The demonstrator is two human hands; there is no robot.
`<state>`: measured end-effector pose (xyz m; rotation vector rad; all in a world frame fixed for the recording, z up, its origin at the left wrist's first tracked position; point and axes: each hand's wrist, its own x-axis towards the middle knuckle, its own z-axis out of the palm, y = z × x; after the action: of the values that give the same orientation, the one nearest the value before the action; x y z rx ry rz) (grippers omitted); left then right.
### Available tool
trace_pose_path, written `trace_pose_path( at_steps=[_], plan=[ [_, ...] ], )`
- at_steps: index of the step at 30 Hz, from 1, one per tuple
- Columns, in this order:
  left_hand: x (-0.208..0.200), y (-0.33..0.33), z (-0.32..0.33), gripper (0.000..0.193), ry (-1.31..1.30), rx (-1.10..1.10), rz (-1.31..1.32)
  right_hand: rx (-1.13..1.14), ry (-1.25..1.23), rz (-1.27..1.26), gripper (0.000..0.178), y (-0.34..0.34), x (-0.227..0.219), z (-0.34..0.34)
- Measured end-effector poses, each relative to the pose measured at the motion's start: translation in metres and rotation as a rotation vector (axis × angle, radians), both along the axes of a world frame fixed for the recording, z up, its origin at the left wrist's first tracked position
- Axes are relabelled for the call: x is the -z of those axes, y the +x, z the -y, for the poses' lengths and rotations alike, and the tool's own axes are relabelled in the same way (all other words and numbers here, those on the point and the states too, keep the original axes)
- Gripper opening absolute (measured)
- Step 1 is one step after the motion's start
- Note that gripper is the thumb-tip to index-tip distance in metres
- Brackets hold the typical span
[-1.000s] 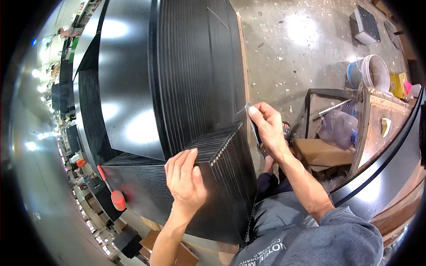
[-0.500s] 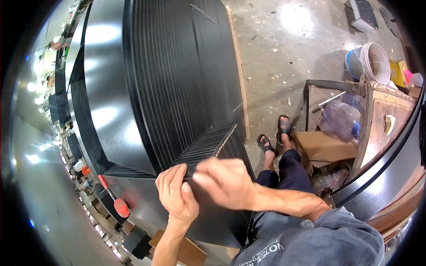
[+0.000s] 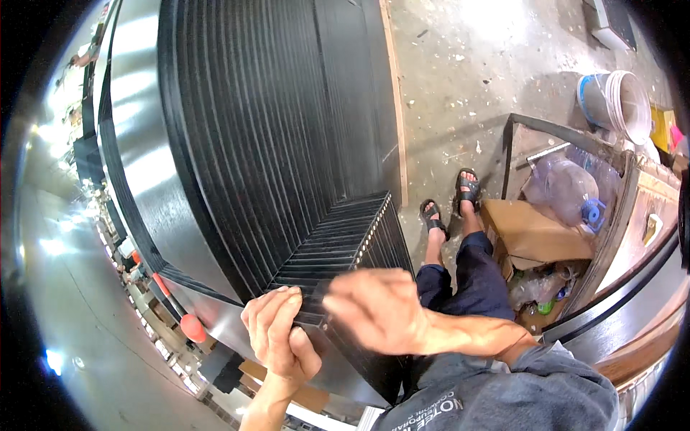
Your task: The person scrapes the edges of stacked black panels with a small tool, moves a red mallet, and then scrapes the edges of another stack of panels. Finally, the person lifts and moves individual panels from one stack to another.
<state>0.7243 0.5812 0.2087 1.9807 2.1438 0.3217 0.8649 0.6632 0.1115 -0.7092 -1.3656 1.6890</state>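
Note:
A large row of black frames [image 3: 248, 129], packed closely side by side, fills the left and middle of the view. Along the near edge of their inner corner runs a line of small pale dots [image 3: 370, 231]. My left hand [image 3: 279, 334] is closed at the nearest corner of the row, its fingertips curled at the black edge; what they pinch is hidden. Just right of it hovers my right hand [image 3: 377, 309], fingers bent and smeared by motion. Something thin and dark shows between the two hands, too blurred to name.
A red paddle-like tool [image 3: 192, 328] leans by the frames' left side. To the right stands a wooden crate [image 3: 632, 187] with plastic bottles [image 3: 568, 188] and a cardboard box [image 3: 535, 233]. Behind it lies a white bucket [image 3: 632, 108]. My sandalled feet rest on the concrete floor [image 3: 445, 86].
My view has shifted, so the inner corner of the frames shows more fully. My left hand stays at the corner; the right, blurred in both frames, remains beside it, slightly lower and farther right.

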Motion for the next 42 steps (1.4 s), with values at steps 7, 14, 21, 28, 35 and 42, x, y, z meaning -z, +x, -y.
trace_pose_path(
  at_steps=[7,14,21,28,35,42],
  plan=[
    [-0.002,0.003,-0.001,0.029,0.009,-0.037,0.018,-0.061,-0.134,0.202,0.011,0.013,-0.006,-0.018],
    [-0.001,0.004,0.005,0.028,0.046,-0.037,0.005,-0.087,0.065,0.099,0.011,0.003,-0.030,-0.017],
    [-0.001,0.003,0.008,0.027,0.064,-0.019,0.014,-0.027,0.039,0.359,0.011,0.000,0.033,-0.009],
    [0.000,0.008,0.002,0.030,0.067,-0.021,-0.025,-0.040,0.026,0.110,0.013,0.006,-0.032,-0.010],
    [-0.001,0.008,0.004,0.028,0.087,-0.017,-0.020,0.021,0.091,-0.031,0.009,-0.006,-0.026,-0.006],
    [-0.003,0.011,0.003,0.025,0.127,-0.030,0.013,-0.117,-0.243,0.261,0.017,0.009,-0.007,-0.014]
  ],
)
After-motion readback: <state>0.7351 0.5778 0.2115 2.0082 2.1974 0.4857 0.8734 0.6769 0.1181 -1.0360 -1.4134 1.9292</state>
